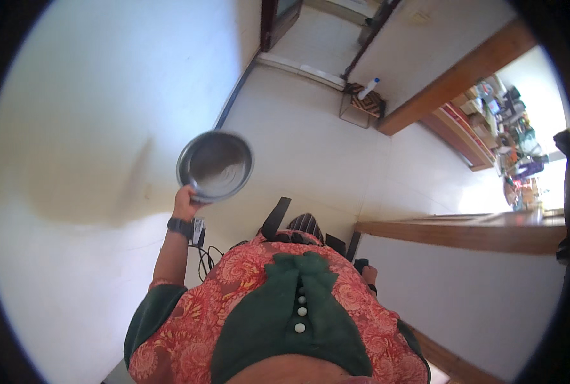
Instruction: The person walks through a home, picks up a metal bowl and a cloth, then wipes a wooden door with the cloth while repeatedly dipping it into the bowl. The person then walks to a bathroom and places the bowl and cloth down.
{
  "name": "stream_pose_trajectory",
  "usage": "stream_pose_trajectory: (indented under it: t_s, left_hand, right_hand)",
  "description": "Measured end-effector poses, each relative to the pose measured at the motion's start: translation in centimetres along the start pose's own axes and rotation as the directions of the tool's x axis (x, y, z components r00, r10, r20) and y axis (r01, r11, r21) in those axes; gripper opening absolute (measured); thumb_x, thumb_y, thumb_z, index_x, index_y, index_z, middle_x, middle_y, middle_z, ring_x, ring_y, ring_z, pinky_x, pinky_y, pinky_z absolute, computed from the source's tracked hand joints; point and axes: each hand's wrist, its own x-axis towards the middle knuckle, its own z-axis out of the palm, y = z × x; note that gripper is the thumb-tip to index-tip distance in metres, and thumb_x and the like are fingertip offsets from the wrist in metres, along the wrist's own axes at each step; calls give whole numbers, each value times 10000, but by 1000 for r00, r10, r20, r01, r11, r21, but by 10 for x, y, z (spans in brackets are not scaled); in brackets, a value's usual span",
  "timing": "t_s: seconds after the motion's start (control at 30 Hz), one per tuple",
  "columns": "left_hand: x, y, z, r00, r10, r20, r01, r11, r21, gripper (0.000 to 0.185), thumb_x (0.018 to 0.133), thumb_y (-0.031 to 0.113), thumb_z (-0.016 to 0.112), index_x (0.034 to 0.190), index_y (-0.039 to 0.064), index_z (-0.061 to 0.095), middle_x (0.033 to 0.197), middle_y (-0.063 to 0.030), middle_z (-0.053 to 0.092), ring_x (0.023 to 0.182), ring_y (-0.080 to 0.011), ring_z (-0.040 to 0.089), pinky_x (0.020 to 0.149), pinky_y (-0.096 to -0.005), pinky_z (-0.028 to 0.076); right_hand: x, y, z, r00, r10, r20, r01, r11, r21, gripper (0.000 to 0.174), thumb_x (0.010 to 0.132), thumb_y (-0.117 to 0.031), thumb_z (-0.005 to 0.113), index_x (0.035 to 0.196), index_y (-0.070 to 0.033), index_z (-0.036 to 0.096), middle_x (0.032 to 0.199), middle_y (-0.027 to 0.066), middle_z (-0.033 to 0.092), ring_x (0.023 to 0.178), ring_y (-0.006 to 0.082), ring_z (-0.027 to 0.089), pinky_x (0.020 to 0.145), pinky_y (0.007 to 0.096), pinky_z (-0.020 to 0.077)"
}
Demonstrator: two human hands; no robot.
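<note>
My left hand grips the rim of a round, shallow metal bowl, held out to the left in front of a white wall. A dark watch sits on that wrist, and just beside it is a small pale device with black cables. At my right side, low by the body, my right hand is closed on a small dark object, whose kind I cannot tell. The bowl's inside shows a brownish reflection or content; which one is unclear.
A small stool with a woven top bears a white bottle with a blue cap. Beyond a raised sill lies a doorway. To the right are wooden posts, a low wall with a wooden ledge and a cluttered shelf.
</note>
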Motion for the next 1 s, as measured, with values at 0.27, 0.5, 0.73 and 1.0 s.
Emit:
stream_pose_trajectory:
  t_s: [0.27,0.5,0.73,1.0]
  left_hand:
    - [123,40,118,993,51,-105,-49,999,17,383,630,77,425,987,-61,407,988,-243,492,883,-435,522,773,-587,436]
    - [205,65,207,972,27,-231,-40,998,-54,343,631,61,416,963,-24,415,998,-208,497,880,-417,511,799,-590,412]
    - [277,70,266,969,109,-223,-97,993,61,191,626,99,457,800,25,483,723,-126,533,600,-286,503,592,-410,463]
    - [421,133,298,992,-43,-123,57,992,113,68,632,98,442,686,68,469,616,-62,524,514,-234,517,485,-367,460]
  right_hand:
    - [191,-56,30,973,-228,-30,230,963,142,255,707,-141,442,674,90,544,530,148,512,494,202,471,490,366,383]
    - [345,-281,-1,914,-379,142,365,924,111,243,717,-152,452,700,58,572,546,140,532,564,182,554,530,347,438]
    - [439,-431,1,818,-569,89,561,822,97,313,737,-161,447,956,14,587,786,247,589,734,353,590,646,390,452]
    - [500,-423,36,901,-429,70,428,848,-314,280,727,-220,429,712,9,589,713,246,562,706,406,552,623,459,433]
